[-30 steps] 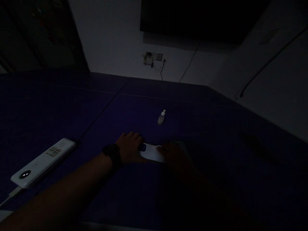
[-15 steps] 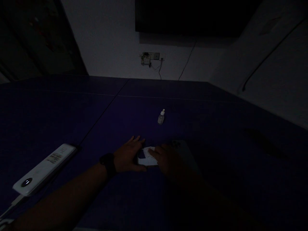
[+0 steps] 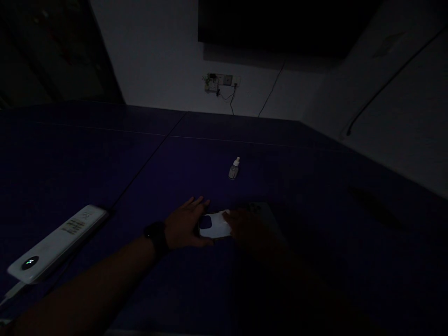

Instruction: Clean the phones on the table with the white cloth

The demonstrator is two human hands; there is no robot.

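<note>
A phone case (image 3: pixel 217 232) with a pale inside and a camera cutout lies on the dark blue table. My left hand (image 3: pixel 185 223), with a dark watch at the wrist, holds its left end, thumb along the near edge and the other fingers spread on the far side. Bent over its right end, the fingers of my right hand (image 3: pixel 242 225) press down on a thin white cloth (image 3: pixel 226 214), mostly hidden and hard to make out. Beside that hand lies a grey phone (image 3: pixel 268 214) with its camera side up, partly covered by the arm.
Beyond my hands a small dropper bottle (image 3: pixel 234 169) stands upright. A white power bank (image 3: pixel 59 242) with a lit display and a cable lies at left. A dim, dark flat object (image 3: pixel 378 205) is at right. Sockets (image 3: pixel 220 81) and a dark screen (image 3: pixel 287 23) are on the wall.
My right fingers have slid a little to the right, with the white cloth, uncovering more of the case's inside and its camera cutout. My left hand stays at the case's left end.
</note>
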